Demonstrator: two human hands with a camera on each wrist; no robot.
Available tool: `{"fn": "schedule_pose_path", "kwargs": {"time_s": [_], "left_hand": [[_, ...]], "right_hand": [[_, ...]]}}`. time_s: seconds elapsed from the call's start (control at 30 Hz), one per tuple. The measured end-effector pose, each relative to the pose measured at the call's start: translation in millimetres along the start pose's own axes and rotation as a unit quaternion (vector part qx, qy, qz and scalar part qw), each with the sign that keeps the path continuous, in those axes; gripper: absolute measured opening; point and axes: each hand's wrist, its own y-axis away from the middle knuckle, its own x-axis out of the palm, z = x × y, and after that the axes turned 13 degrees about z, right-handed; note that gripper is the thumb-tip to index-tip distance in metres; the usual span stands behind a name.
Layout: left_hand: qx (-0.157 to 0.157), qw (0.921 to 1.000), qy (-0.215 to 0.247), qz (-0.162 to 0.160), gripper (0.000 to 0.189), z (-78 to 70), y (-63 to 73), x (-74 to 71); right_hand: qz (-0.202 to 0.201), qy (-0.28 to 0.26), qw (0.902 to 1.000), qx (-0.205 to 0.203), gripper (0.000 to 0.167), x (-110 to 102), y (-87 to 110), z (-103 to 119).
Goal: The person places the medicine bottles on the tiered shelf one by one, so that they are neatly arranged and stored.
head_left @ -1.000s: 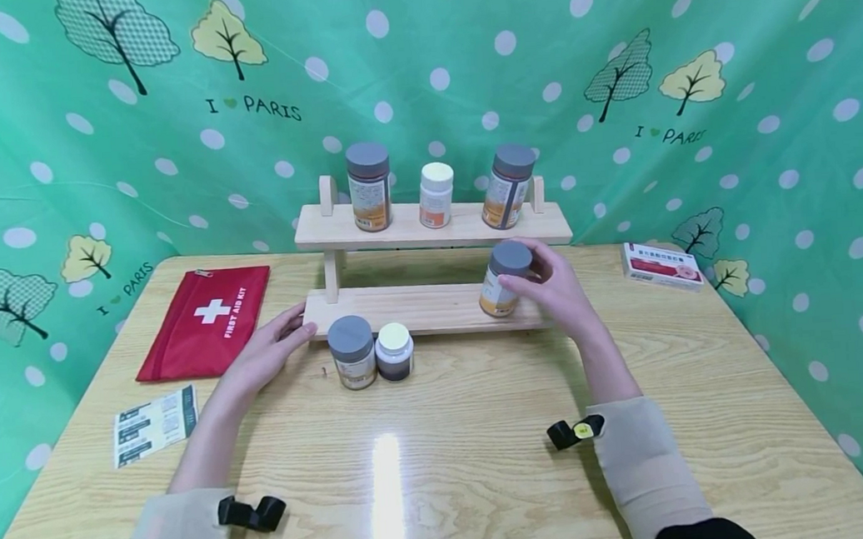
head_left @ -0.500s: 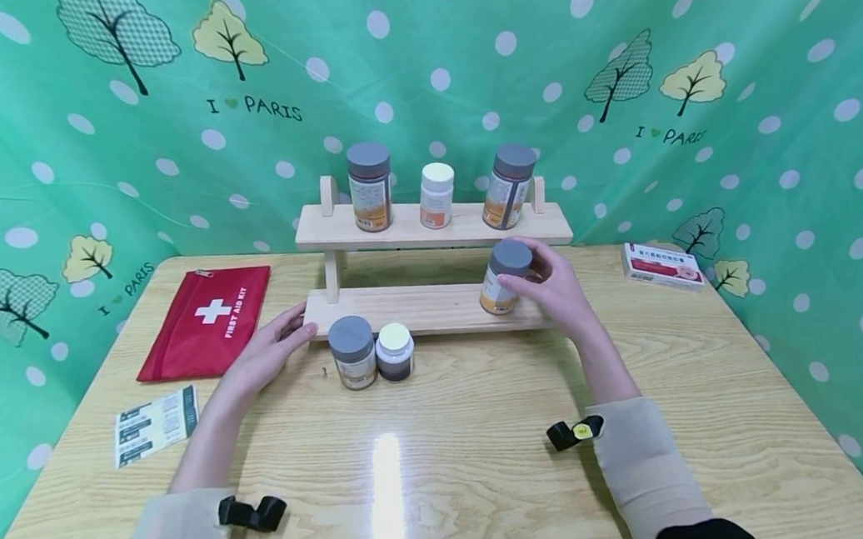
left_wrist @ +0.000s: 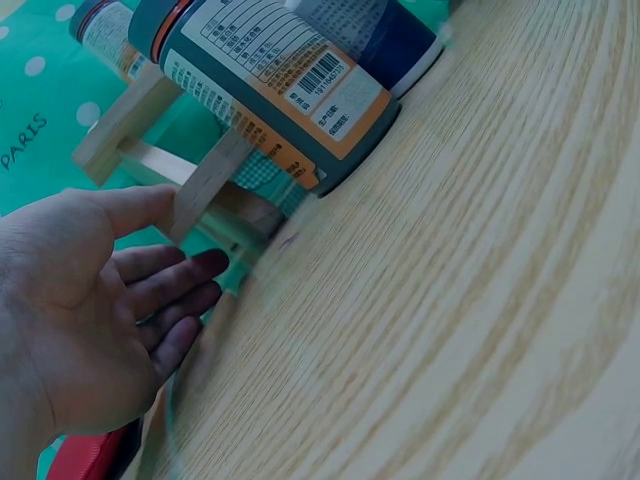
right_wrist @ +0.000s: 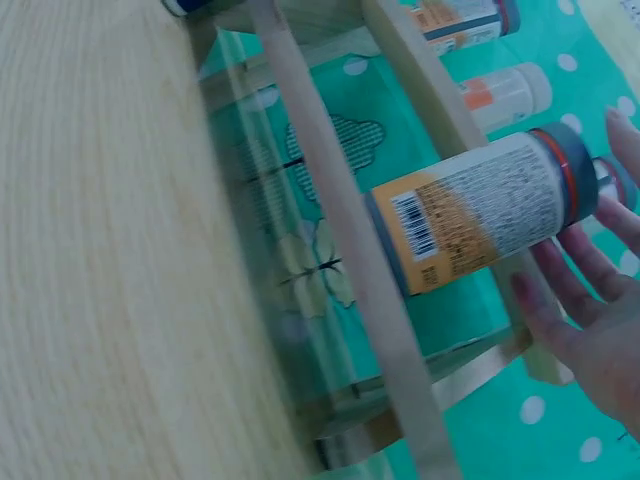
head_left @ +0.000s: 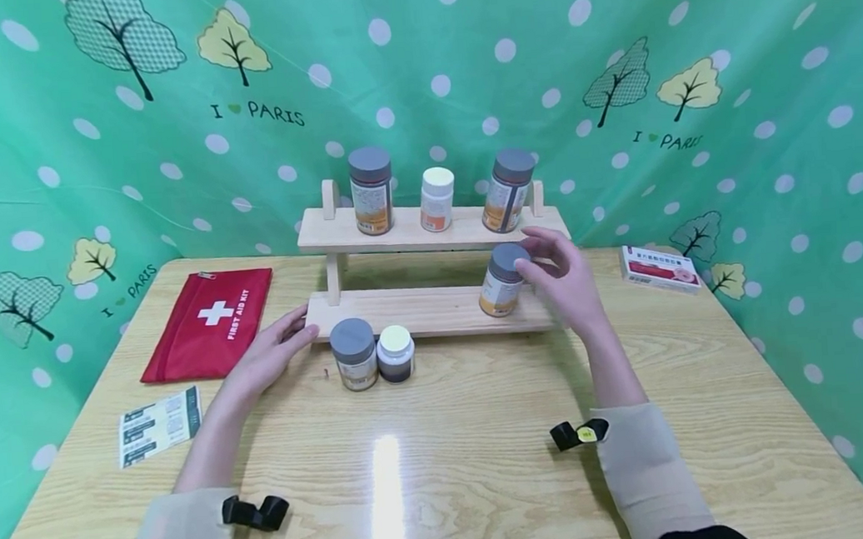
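My left hand (head_left: 275,351) is at the left end of the lower plank of a two-tier wooden shelf (head_left: 404,309). In the left wrist view its thumb touches the plank's end, and the other fingers (left_wrist: 175,295) are loosely bent below. On the right part of that plank stands an upright supplement bottle (head_left: 500,281) with a grey cap and a white-and-orange label. My right hand (head_left: 563,281) is beside its cap, fingers spread and thumb near the cap. The right wrist view shows the bottle (right_wrist: 485,210) with the fingers (right_wrist: 590,265) around the cap side, not wrapped round it.
The upper plank carries two grey-capped bottles (head_left: 371,192) (head_left: 509,191) and a small white bottle (head_left: 437,199). Before the shelf stand a grey-capped jar (head_left: 355,354) and a white-capped bottle (head_left: 396,355). A red first aid pouch (head_left: 210,327), a printed packet (head_left: 159,426) and a medicine box (head_left: 660,268) lie around.
My right hand has loosened from the grey-capped bottle and shifted slightly right, leaving it standing on the lower plank. The left hand stays at the shelf's end.
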Motion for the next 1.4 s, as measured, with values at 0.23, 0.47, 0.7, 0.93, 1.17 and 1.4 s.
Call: {"fn": "schedule_pose_path", "kwargs": {"time_s": [0.23, 0.47, 0.7, 0.93, 1.17, 1.4], "left_hand": [[0.002, 1.0000, 0.008, 0.004, 0.084, -0.3, -2.1, 1.2], [0.001, 1.0000, -0.002, -0.004, 0.084, 0.2, 3.0, -2.2], [0.007, 1.0000, -0.001, -0.004, 0.083, 2.5, 4.6, -2.9], [0.012, 0.9999, 0.003, -0.003, 0.082, 2.8, 3.4, -0.5], [0.009, 0.9999, 0.000, -0.005, 0.081, 2.7, 3.7, 0.0], [0.000, 1.0000, 0.009, 0.000, 0.082, 1.5, 3.9, -2.0]], "right_hand": [[-0.093, -0.005, 0.9870, -0.131, 0.029, 12, 3.3, 23], [-0.074, 0.058, 0.9649, -0.245, 0.017, 60, 1.1, 54], [0.069, 0.123, 0.9541, -0.265, 0.020, 110, -3.4, 52], [0.207, 0.129, 0.9483, -0.203, 0.034, 131, 2.1, 43], [0.298, 0.174, 0.9321, -0.110, 0.051, 140, 9.4, 34], [0.315, 0.239, 0.9144, -0.085, 0.056, 144, 9.8, 31]]}}
